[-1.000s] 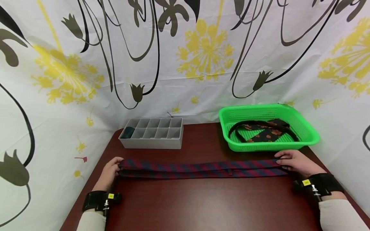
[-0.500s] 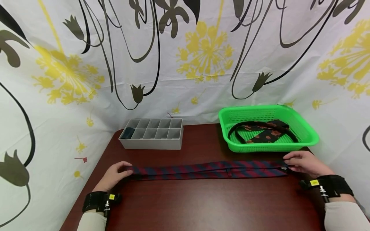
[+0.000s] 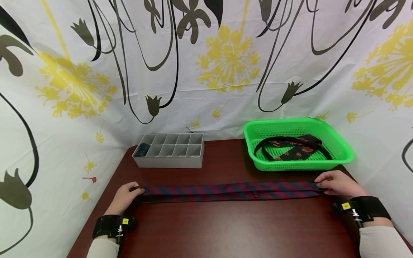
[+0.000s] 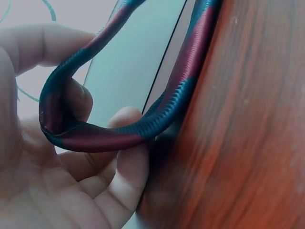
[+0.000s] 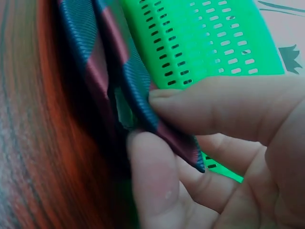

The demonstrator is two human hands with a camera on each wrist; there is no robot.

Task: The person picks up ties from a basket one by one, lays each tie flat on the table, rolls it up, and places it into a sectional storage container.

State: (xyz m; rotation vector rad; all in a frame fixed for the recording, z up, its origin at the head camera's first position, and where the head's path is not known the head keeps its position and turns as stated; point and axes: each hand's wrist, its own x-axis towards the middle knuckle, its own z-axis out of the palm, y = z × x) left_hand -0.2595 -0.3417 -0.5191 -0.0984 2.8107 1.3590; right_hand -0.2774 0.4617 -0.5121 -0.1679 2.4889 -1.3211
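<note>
A striped navy and maroon necktie [image 3: 206, 190], doubled lengthwise into two strands, stretches sideways across the dark table between both hands. At its left end is my left hand [image 3: 124, 198]. The left wrist view shows the tie's folded loop [image 4: 100, 140] running through those fingers, with the thumb pressed against it. My right hand [image 3: 340, 184] pinches the other end; its thumb and finger grip one pointed layer [image 5: 176, 143] in the right wrist view. A pale tag [image 5: 125, 109] shows between the layers there.
Behind the tie stands a grey divided box [image 3: 167, 161], a dark rolled item [image 3: 142, 149] in one left compartment. A green perforated basket [image 3: 300, 166] at back right holds a dark floral necktie [image 3: 298, 152]. Patterned white cloth [image 3: 193, 71] hangs behind the brown table [image 3: 226, 229].
Compared with a second ago, my left hand sits slightly further right, and my right hand has shifted a little right along the tie's end. The tag visible half a second ago is now covered in the head view.
</note>
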